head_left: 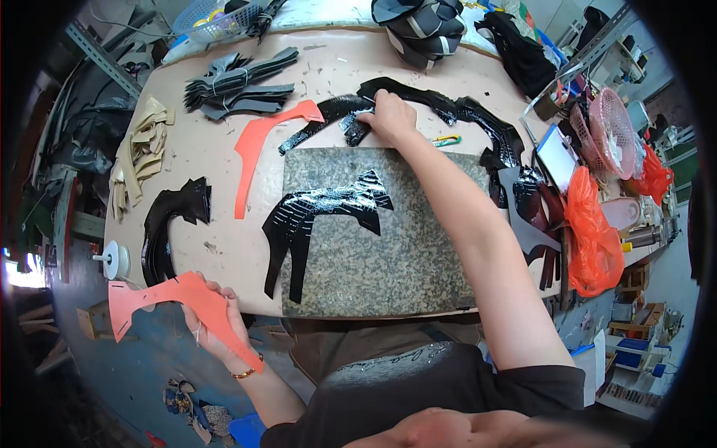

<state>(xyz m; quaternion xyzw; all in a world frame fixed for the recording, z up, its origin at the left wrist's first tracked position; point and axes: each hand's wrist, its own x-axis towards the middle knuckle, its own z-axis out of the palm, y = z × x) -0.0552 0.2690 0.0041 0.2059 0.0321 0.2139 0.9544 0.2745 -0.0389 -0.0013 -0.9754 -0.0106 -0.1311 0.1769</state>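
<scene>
My left hand [209, 342] grips a coral-pink curved pattern template [196, 293] off the table's near left edge. At the far side, my right hand [393, 119] rests over glossy black cut pieces [407, 91], its fingers bent together. A thin pale thing shows at the fingertips, too small to name. On the speckled stone slab [388, 269] lies a branching stack of shiny black pieces [321, 200] with pale lines, partly overhanging its left edge. A second coral template [252, 153] lies flat to the left of my right hand.
Grey strips in a bundle [243, 82], beige pieces [142, 153] and curved black pieces [160, 231] lie on the left. A white spool [116, 261] stands at the left edge. A green-handled cutter [448, 140] lies behind the slab. Pink baskets [612, 134] and a red bag [590, 231] crowd the right.
</scene>
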